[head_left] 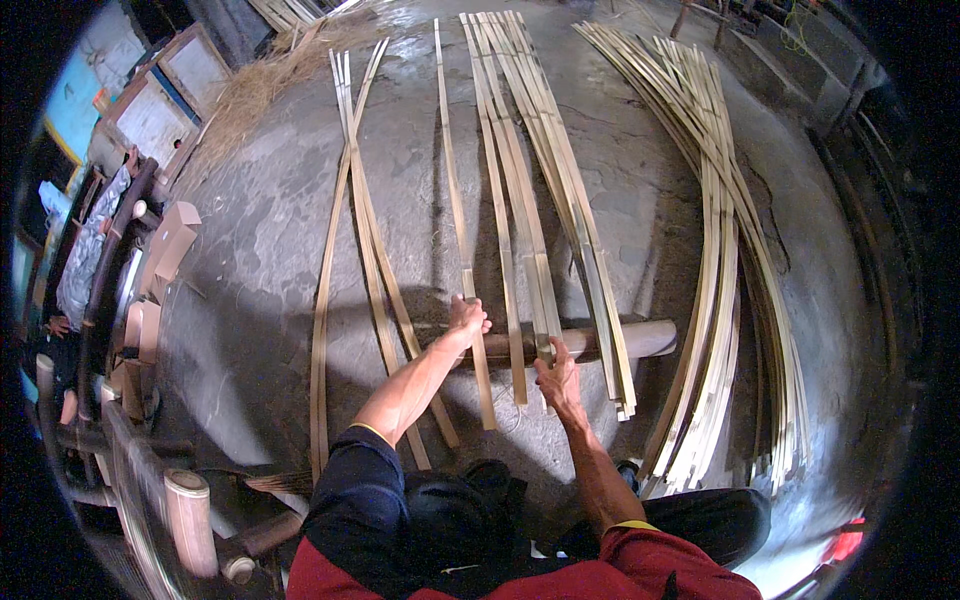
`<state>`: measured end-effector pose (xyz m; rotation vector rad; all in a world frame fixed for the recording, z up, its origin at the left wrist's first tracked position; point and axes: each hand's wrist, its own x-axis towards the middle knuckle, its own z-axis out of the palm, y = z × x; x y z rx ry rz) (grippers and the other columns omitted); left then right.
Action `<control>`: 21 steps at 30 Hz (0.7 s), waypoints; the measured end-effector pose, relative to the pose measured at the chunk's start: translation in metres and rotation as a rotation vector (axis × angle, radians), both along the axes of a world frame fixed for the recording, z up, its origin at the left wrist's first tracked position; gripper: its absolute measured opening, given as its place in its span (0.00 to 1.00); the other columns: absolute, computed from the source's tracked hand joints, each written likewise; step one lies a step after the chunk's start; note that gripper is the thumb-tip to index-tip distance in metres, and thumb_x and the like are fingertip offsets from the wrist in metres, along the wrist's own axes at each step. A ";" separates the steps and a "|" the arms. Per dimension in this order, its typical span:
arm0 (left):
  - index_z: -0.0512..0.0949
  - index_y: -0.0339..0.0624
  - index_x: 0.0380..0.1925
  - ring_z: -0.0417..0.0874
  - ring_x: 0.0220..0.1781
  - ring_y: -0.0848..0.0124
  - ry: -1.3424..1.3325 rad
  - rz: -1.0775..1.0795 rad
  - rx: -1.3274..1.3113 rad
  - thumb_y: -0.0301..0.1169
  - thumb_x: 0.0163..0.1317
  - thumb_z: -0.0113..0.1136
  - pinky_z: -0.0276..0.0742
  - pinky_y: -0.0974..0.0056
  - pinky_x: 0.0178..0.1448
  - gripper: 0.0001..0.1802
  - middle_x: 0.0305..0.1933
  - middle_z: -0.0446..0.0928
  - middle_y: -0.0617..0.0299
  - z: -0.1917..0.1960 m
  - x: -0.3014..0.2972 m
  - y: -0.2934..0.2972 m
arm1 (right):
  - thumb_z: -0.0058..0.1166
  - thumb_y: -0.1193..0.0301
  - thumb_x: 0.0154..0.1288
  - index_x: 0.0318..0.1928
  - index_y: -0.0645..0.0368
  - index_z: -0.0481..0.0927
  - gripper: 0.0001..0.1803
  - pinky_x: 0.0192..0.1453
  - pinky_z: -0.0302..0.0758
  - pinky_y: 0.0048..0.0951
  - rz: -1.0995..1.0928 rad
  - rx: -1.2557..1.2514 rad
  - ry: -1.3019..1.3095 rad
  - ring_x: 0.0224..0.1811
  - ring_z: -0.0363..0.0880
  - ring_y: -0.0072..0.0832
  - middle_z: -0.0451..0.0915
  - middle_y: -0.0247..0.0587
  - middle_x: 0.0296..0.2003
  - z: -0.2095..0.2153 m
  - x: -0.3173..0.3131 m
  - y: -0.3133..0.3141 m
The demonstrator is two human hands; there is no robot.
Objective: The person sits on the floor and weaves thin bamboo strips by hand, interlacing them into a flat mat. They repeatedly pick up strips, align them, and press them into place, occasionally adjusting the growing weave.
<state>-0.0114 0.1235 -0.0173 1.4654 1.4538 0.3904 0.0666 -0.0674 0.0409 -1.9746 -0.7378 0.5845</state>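
Note:
Closed around a long, thin bamboo strip [452, 180], my left hand [468, 318] is near the strip's close end. My right hand [560, 375], fingers bent, grips the near part of some bamboo strips [530, 260] just to the right. Another bundle of bamboo strips [590, 250] runs beside these, fanning away from me. Under the near ends lies a thick bamboo pole [645, 340], set crosswise on the floor. How many strips my right fingers enclose is hidden.
A few crossed bamboo strips [355, 200] lie on the left. At the right is a large heap of bamboo strips [715, 250]. An upright bamboo stump [187, 525] stands at lower left, below cardboard boxes [168, 245]. Straw [245, 95] covers part of the concrete floor [260, 220].

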 end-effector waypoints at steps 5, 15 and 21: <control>0.51 0.37 0.54 0.62 0.51 0.50 0.066 -0.446 0.878 0.34 0.52 0.50 0.54 0.52 0.58 0.31 0.48 0.59 0.41 0.023 0.003 -0.015 | 0.50 0.72 0.50 0.46 0.64 0.68 0.21 0.29 0.69 0.31 -0.077 0.242 -0.046 0.24 0.72 0.32 0.71 0.46 0.21 0.000 -0.008 0.008; 0.69 0.36 0.37 0.75 0.30 0.66 -0.406 0.106 -0.161 0.29 0.51 0.47 0.70 0.65 0.35 0.13 0.29 0.74 0.55 -0.013 0.037 -0.024 | 0.51 0.73 0.50 0.47 0.66 0.67 0.21 0.20 0.67 0.22 -0.098 0.238 0.186 0.19 0.72 0.21 0.73 0.41 0.20 -0.001 -0.013 0.020; 0.66 0.35 0.39 0.73 0.26 0.68 -0.379 0.173 -0.013 0.33 0.55 0.42 0.69 0.64 0.30 0.15 0.26 0.71 0.57 -0.029 0.028 -0.048 | 0.51 0.74 0.49 0.45 0.66 0.67 0.20 0.19 0.67 0.24 -0.077 0.090 0.358 0.17 0.71 0.22 0.74 0.44 0.23 -0.002 -0.019 0.019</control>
